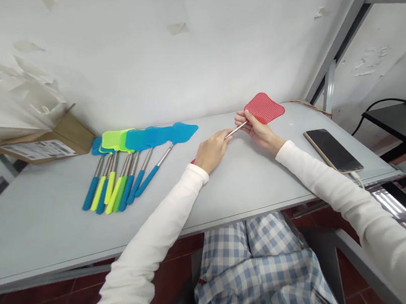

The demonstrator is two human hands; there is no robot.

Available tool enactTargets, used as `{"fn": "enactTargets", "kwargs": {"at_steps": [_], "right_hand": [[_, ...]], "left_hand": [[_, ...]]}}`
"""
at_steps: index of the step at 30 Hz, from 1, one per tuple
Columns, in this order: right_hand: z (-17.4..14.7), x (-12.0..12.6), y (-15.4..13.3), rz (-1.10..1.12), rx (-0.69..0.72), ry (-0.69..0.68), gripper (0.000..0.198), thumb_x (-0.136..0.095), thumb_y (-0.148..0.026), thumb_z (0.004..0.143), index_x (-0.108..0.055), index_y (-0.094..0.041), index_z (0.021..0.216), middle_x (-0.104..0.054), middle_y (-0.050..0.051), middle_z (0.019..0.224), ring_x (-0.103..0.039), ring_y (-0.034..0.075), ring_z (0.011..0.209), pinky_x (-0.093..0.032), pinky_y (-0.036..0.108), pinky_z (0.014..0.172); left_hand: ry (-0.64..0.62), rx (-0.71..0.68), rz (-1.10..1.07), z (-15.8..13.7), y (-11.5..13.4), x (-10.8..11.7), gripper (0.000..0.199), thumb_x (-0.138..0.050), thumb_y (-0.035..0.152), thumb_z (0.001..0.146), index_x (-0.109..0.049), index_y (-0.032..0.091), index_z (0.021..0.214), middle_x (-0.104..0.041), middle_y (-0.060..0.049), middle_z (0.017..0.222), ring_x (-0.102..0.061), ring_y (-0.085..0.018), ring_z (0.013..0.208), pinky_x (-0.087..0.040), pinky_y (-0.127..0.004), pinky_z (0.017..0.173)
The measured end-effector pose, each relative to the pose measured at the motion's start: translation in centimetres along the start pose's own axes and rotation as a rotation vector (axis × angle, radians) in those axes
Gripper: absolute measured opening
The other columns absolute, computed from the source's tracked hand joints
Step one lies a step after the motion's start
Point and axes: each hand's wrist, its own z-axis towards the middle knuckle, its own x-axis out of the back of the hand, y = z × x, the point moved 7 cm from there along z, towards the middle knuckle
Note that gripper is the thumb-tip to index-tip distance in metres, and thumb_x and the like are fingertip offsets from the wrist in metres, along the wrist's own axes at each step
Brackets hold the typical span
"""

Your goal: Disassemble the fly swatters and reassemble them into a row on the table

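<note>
A red fly swatter (264, 108) with a perforated head and a thin metal shaft is held above the grey table by both hands. My left hand (211, 151) is closed around its handle, and only the red end of that handle shows past the palm. Close below the head, my right hand (256, 126) grips the swatter between thumb and fingers, the other fingers partly spread behind the shaft. To the left lies an overlapping row of blue, yellow and green fly swatters (140, 140), their handles pointing toward me.
A smartphone (334, 150) with a white cable lies at the right of the grey table (211, 206). An open cardboard box (53, 144) with plastic wrapping stands at the back left. A white wall (191, 72) rises behind the table, and a metal frame (351, 23) is at right.
</note>
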Motion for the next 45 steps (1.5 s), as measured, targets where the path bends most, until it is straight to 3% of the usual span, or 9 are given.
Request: {"fn": "enactTargets", "kwargs": {"at_steps": [7, 11, 14, 17, 24, 30, 34, 40, 45], "right_hand": [[1.3, 1.0, -0.3, 0.045, 0.02, 0.046, 0.025, -0.056, -0.044, 0.095, -0.067, -0.023, 0.1, -0.075, 0.005, 0.106, -0.068, 0.019, 0.115, -0.049, 0.037, 0.112], [2.8, 3.8, -0.9, 0.092, 0.068, 0.158, 0.022, -0.049, -0.037, 0.098, -0.065, -0.022, 0.099, -0.074, 0.003, 0.112, -0.066, 0.015, 0.117, -0.048, 0.033, 0.112], [3.7, 5.9, -1.2, 0.065, 0.09, 0.23, 0.023, -0.051, -0.041, 0.097, -0.064, -0.022, 0.099, -0.072, 0.005, 0.12, -0.064, 0.016, 0.121, -0.048, 0.033, 0.111], [4.2, 6.5, -1.3, 0.025, 0.105, 0.236, 0.027, -0.053, -0.047, 0.095, -0.064, -0.022, 0.101, -0.071, 0.007, 0.123, -0.063, 0.018, 0.124, -0.049, 0.035, 0.11], [3.7, 5.9, 0.0, 0.026, 0.106, 0.236, 0.031, -0.054, -0.053, 0.092, -0.062, -0.025, 0.101, -0.071, 0.007, 0.12, -0.061, 0.021, 0.126, -0.049, 0.043, 0.109], [2.9, 4.6, -0.7, 0.026, 0.079, 0.107, 0.039, -0.048, -0.061, 0.092, -0.058, -0.027, 0.106, -0.066, 0.008, 0.131, -0.055, 0.022, 0.134, -0.049, 0.048, 0.108], [1.9, 3.2, -0.7, 0.08, 0.02, 0.029, 0.034, -0.047, -0.055, 0.093, -0.058, -0.024, 0.102, -0.064, 0.009, 0.134, -0.056, 0.022, 0.133, -0.048, 0.045, 0.111], [0.2, -0.3, 2.1, 0.107, -0.2, -0.188, 0.011, -0.054, -0.029, 0.091, -0.061, -0.022, 0.091, -0.069, 0.01, 0.124, -0.062, 0.021, 0.124, -0.047, 0.041, 0.114], [0.1, -0.5, 3.1, 0.113, -0.28, -0.195, 0.011, -0.053, -0.019, 0.09, -0.062, -0.018, 0.084, -0.071, 0.013, 0.109, -0.069, 0.022, 0.111, -0.046, 0.042, 0.114]], "left_hand": [[0.022, -0.021, 0.036, 0.4, -0.6, 0.6, 0.038, -0.04, 0.034, 0.102, -0.061, 0.025, 0.132, -0.068, -0.008, 0.131, -0.064, -0.026, 0.115, -0.046, -0.031, 0.085], [0.037, 0.025, 0.076, 0.6, -2.4, 2.2, 0.035, -0.046, 0.035, 0.1, -0.066, 0.028, 0.127, -0.07, -0.006, 0.13, -0.065, -0.028, 0.115, -0.045, -0.033, 0.082], [0.045, 0.063, 0.116, 0.9, -4.2, 3.4, 0.032, -0.05, 0.036, 0.098, -0.069, 0.032, 0.123, -0.072, -0.004, 0.125, -0.066, -0.028, 0.113, -0.045, -0.034, 0.079], [0.062, 0.065, 0.142, 1.1, -5.4, 4.1, 0.031, -0.051, 0.036, 0.097, -0.071, 0.035, 0.121, -0.074, -0.003, 0.12, -0.066, -0.028, 0.112, -0.045, -0.034, 0.078], [0.066, 0.041, 0.117, 0.9, -6.3, 3.5, 0.032, -0.047, 0.039, 0.098, -0.07, 0.033, 0.119, -0.073, -0.003, 0.121, -0.066, -0.026, 0.109, -0.045, -0.034, 0.082], [0.089, 0.034, 0.024, 1.2, -6.9, 3.1, 0.028, -0.053, 0.038, 0.093, -0.067, 0.019, 0.107, -0.071, -0.01, 0.105, -0.064, -0.022, 0.09, -0.046, -0.032, 0.084], [0.11, 0.02, 0.035, 1.3, -7.0, 2.9, 0.016, -0.052, 0.028, 0.089, -0.065, 0.018, 0.09, -0.067, -0.01, 0.095, -0.06, -0.021, 0.085, -0.046, -0.034, 0.086], [0.101, 0.09, 0.058, 1.0, -7.4, 2.3, 0.014, -0.054, 0.02, 0.082, -0.063, 0.019, 0.093, -0.066, -0.009, 0.096, -0.06, -0.024, 0.092, -0.046, -0.035, 0.085], [0.074, 0.135, 0.067, 0.9, -8.1, 1.6, 0.016, -0.054, 0.022, 0.086, -0.066, 0.02, 0.096, -0.068, -0.009, 0.098, -0.063, -0.023, 0.091, -0.047, -0.033, 0.082]]}}
